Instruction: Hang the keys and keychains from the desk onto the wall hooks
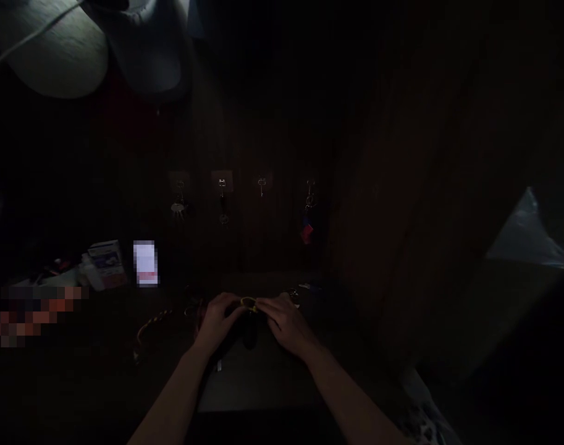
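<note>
In dim light, both my hands meet above a dark shelf surface (263, 389). A small yellow loop (249, 301) is stretched between my fingertips. My left hand (219, 318) pinches its left side. My right hand (284, 318) pinches its right side. Just below the loop is a dark rounded object (249, 337); I cannot tell whether the two are joined. Left of my left hand lies a yellow-and-dark braided cord (154, 318). Small metallic items (294, 294) sit just beyond my right hand, too dark to name.
Several hooks line the back panel, holding a key bunch (178, 208), a ring (223, 219) and a red-and-blue tag (307, 232). A lit screen (145, 262) and a box (108, 262) stand left. Caps (147, 62) hang above. Clear plastic (525, 235) is at right.
</note>
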The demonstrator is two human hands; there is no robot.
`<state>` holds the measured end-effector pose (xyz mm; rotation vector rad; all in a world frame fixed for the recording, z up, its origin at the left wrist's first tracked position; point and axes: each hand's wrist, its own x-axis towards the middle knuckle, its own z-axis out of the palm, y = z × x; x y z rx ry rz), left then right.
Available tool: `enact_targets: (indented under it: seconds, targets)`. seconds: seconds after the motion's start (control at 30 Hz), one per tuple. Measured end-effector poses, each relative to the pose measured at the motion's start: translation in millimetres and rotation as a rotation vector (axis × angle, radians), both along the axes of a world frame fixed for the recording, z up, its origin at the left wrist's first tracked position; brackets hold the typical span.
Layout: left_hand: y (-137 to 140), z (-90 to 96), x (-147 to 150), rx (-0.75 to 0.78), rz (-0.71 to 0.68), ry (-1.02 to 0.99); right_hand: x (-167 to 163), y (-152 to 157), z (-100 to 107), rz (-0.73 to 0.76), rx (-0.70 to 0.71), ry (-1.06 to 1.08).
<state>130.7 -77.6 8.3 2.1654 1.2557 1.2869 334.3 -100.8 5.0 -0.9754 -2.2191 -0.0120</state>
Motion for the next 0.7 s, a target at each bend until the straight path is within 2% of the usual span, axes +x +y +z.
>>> enact_targets:
  seconds: [0.13,0.37,0.7]
  targets:
    - [-2.8,4.3,2.9,-0.037,0.016,-0.122,1.3,1.3,-1.9,-0.001,0.012,0.012]
    - [-2.7,11.7,13.0,-0.215,0.061,-0.372,3.9,12.0,-9.8,-0.24,0.04,0.235]
    - [-10.7,57.9,32.0,-0.476,-0.059,-0.626,2.6,11.6,-11.4,-0.3,0.048,0.194]
